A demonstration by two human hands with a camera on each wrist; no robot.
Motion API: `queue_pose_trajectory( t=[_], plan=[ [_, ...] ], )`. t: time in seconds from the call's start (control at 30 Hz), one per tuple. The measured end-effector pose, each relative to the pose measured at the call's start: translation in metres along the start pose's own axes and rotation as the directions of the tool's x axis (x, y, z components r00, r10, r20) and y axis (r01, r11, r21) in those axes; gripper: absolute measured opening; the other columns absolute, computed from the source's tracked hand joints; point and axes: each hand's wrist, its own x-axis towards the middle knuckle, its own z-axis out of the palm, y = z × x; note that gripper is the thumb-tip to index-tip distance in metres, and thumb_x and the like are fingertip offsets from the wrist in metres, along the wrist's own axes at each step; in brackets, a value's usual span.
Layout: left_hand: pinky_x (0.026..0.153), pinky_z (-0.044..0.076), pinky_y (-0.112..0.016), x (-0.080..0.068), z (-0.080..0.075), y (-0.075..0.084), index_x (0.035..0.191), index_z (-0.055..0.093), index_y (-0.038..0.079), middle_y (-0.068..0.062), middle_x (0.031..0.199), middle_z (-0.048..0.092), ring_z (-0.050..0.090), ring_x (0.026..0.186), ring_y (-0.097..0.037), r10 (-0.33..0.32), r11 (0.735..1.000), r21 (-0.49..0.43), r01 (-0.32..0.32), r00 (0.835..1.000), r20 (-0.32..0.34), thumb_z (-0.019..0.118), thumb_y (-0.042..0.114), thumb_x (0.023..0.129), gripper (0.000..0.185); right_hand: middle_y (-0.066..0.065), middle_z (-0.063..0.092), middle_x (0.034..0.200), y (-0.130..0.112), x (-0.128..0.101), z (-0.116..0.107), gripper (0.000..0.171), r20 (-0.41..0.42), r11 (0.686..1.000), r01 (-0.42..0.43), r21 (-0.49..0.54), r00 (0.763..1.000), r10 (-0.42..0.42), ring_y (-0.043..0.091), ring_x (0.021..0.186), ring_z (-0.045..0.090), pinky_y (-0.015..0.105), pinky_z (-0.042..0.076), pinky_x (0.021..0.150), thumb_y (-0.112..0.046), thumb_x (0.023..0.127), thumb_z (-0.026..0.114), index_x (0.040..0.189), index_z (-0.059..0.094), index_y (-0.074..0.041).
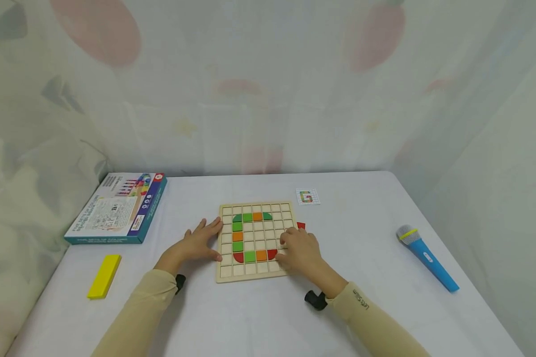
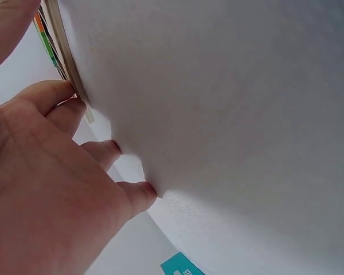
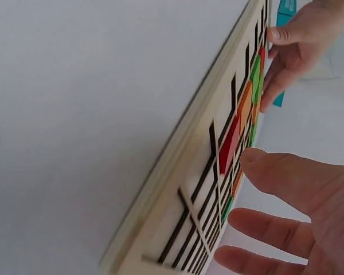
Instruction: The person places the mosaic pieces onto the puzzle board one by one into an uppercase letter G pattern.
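A wooden grid board (image 1: pixel 255 267) lies in the middle of the white table. Green, orange and red tiles (image 1: pixel 247 217) on it form a C-like shape. My left hand (image 1: pixel 200 242) lies flat beside the board's left edge with its fingers spread, and its thumb touches that edge. My right hand (image 1: pixel 296 249) rests on the board's lower right part. In the right wrist view its fingers (image 3: pixel 286 183) are straight, with the thumb tip next to a red tile (image 3: pixel 229 146). A loose red tile (image 1: pixel 301 225) lies just off the board's right edge.
A small pattern card (image 1: pixel 307 196) lies behind the board. A teal game box (image 1: pixel 118 208) sits at the back left, with a yellow block (image 1: pixel 104 275) in front of it. A blue toy microphone (image 1: pixel 426 258) lies at the right. Curtains surround the table.
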Motion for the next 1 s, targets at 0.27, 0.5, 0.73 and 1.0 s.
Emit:
queue_pose_trajectory(
  t=[0.27, 0.5, 0.73, 1.0],
  plan=[
    [0.098, -0.003, -0.071, -0.001, 0.0, -0.001, 0.147, 0.021, 0.011, -0.008, 0.154, 0.011, -0.004, 0.138, -0.041, -0.002, 1.0, -0.013, 0.002, 1.0, 0.01, 0.08, 0.037, 0.064, 0.105, 0.003, 0.062, 0.108, 0.038, -0.004, -0.012, 0.031, -0.08, 0.998, -0.001, 0.057, 0.997, 0.006, 0.023, 0.087, 0.057, 0.033, 0.045, 0.061, -0.035, 0.074, 0.076, 0.093, 0.067, -0.014],
    [0.098, -0.004, -0.07, 0.001, 0.001, -0.004, 0.148, 0.02, 0.012, -0.006, 0.155, 0.009, -0.005, 0.138, -0.04, 0.004, 1.0, -0.021, -0.004, 1.0, 0.015, 0.08, 0.039, 0.065, 0.106, 0.004, 0.06, 0.111, 0.066, -0.01, -0.021, 0.027, -0.044, 0.99, -0.061, 0.124, 0.997, 0.066, 0.026, 0.093, 0.056, 0.039, 0.048, 0.067, -0.029, 0.073, 0.078, 0.091, 0.066, -0.014],
    [0.098, -0.004, -0.071, 0.004, 0.001, -0.007, 0.148, 0.02, 0.012, -0.006, 0.155, 0.009, -0.005, 0.138, -0.041, 0.012, 1.0, -0.01, -0.012, 1.0, 0.002, 0.08, 0.041, 0.063, 0.107, 0.005, 0.059, 0.11, 0.073, -0.024, -0.017, 0.031, 0.056, 0.996, -0.062, 0.068, 0.997, 0.058, 0.025, 0.089, 0.054, 0.04, 0.048, 0.066, -0.033, 0.065, 0.082, 0.085, 0.065, -0.016],
    [0.099, -0.004, -0.07, 0.003, 0.002, -0.005, 0.148, 0.02, 0.013, -0.006, 0.155, 0.01, -0.005, 0.138, -0.04, 0.002, 1.0, -0.018, -0.002, 1.0, 0.008, 0.08, 0.038, 0.065, 0.106, 0.004, 0.059, 0.112, 0.079, -0.027, 0.0, 0.021, 0.053, 0.997, -0.044, 0.066, 0.998, 0.041, 0.024, 0.095, 0.055, 0.036, 0.05, 0.069, -0.026, 0.07, 0.08, 0.078, 0.063, -0.017]
  ],
)
